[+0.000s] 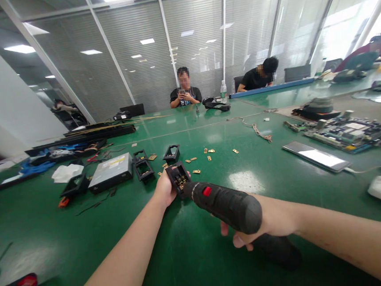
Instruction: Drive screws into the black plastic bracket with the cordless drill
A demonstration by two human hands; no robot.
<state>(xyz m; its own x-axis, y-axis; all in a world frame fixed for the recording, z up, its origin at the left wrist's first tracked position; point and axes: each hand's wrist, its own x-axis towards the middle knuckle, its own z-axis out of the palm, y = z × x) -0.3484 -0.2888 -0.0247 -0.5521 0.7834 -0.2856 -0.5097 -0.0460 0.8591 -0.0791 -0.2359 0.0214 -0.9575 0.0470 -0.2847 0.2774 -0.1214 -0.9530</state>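
Looks like an office used for electronics work, judging by the glass partition (pixel 198 40) beyond the left grip (pixel 165 189), long green surface (pixel 186 250) beneath it, and circuit boards (pixel 356 129) beyond the right grip (pixel 268 216).

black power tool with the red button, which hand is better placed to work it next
Right, most likely: the right hand grips the power tool, its front end pointed at the black housing. The left hand is occupied holding that housing, so it seems better suited to steadying it.
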